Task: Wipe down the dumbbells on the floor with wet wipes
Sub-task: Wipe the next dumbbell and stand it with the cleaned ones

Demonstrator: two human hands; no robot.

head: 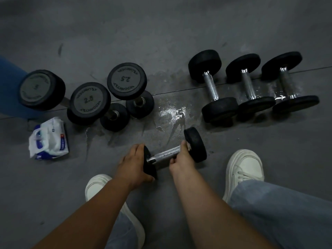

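Right hand (180, 159), three black round-headed dumbbells (248, 85) lying beyond, is clutching a white wet wipe (188, 146) against the small steel-handled dumbbell (166, 153) that left hand (133, 163) is gripping.

The left hand (133, 163) grips one black end of a small dumbbell (165, 154) while the right hand (180, 159) curls round its metal handle with a white wipe (188, 146), above a wet grey floor (170, 112), a wipes pack (49, 139) lying left.

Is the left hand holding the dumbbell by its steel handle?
No, the left hand grips a black end of the dumbbell; the right hand wraps the handle.
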